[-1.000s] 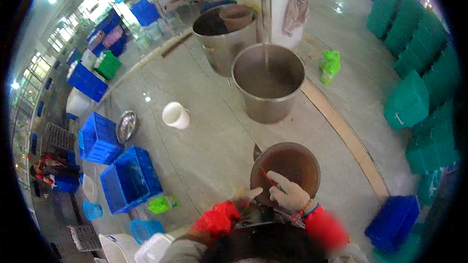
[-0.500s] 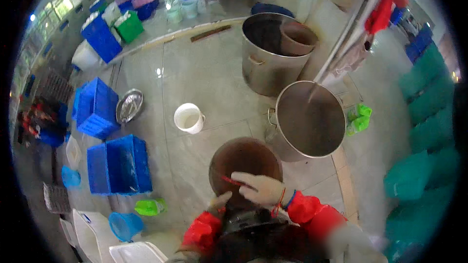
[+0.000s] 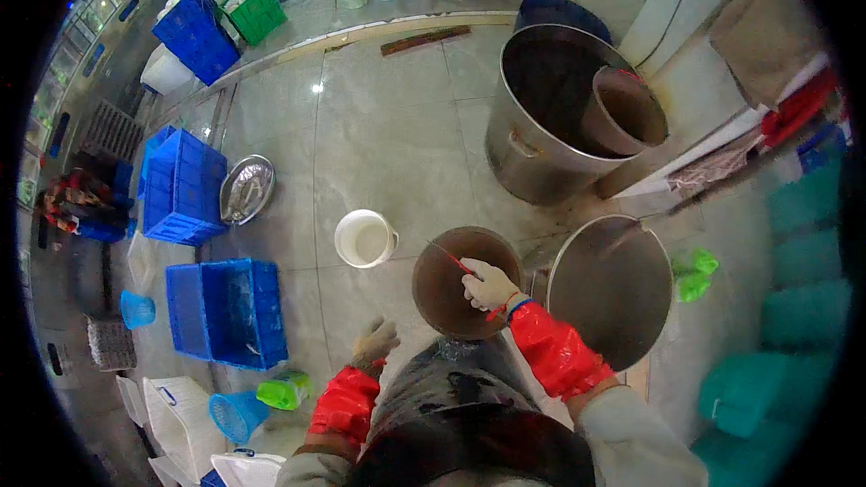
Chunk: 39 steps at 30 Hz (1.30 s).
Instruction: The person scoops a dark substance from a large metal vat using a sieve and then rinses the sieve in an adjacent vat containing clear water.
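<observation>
Plainly, the right hand (image 3: 487,286) is doing the gripping: its gloved fingers are curling round the handle of a thin red tool (image 3: 461,264), with the thumb side turning up and the knuckles facing the camera. The tool is pointing away up and to the left, its slim end lying across the far left part of the brown bucket's (image 3: 434,296) mouth. This hand is hovering over the right half of that mouth; how deep it is reaching, I cannot tell. Behind it the wrist is running almost straight into the forearm, which is slanting in from the lower right. A blue band (image 3: 517,306) is circling the wrist beside a red cord (image 3: 497,312), and a red sleeve (image 3: 559,352) is covering the forearm below them.

The left hand (image 3: 374,344) is hanging free, apart from the bucket and to its lower left. Its gloved fingers are bending loosely and pointing up and to the right, and it is gripping nothing visible. Its forearm, in another red sleeve (image 3: 345,404), is rising steeply from the lower edge, leaning slightly right.

Between the two arms a dark wet apron (image 3: 456,397) is spreading towards the bucket's near rim. A white pail (image 3: 364,242) is standing just left of the brown bucket, and a wide metal pot (image 3: 670,272) is standing on its right, beyond the right forearm.
</observation>
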Available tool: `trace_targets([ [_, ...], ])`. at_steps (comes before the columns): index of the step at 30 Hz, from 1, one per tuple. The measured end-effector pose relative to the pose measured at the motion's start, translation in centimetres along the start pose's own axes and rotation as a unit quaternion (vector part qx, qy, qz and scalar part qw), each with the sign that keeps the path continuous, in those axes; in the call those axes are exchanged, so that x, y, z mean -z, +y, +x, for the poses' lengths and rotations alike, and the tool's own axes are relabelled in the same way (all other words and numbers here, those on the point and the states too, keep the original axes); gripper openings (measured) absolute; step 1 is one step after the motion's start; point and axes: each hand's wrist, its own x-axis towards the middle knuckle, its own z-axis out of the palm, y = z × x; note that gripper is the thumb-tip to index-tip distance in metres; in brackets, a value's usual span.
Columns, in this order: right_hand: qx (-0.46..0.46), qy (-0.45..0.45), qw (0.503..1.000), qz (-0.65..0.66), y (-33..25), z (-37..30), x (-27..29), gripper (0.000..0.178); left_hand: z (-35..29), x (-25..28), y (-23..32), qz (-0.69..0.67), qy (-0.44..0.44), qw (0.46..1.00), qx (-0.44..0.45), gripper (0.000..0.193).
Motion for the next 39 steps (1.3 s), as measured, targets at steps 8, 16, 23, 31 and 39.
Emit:
trace_targets([
  [8, -0.023, 0.053, 0.985, -0.165, 6.1, 15.2, 4.7, 0.039, -4.2, 5.3, 6.9, -0.102, 0.136, 0.971, 0.168, 0.059],
  [16, -0.148, 0.035, 0.988, 0.024, 8.9, 25.5, 8.8, 0.028, 5.9, -1.1, 19.7, 0.278, 0.116, 0.928, 0.217, 0.083],
  [23, -0.106, 0.012, 0.982, 0.156, 2.1, 33.4, 11.8, 0.023, 16.2, -3.9, 35.1, 0.297, 0.107, 0.927, 0.203, 0.080],
  [31, -0.149, 0.011, 0.988, 0.029, -6.9, 47.1, 16.2, 0.033, 22.4, 2.5, 36.2, 0.161, 0.132, 0.960, 0.188, 0.079],
  [39, -0.073, 0.034, 0.989, -0.121, -16.6, 63.2, 24.2, 0.014, 24.8, 3.0, 35.7, 0.161, 0.171, 0.949, 0.213, 0.077],
])
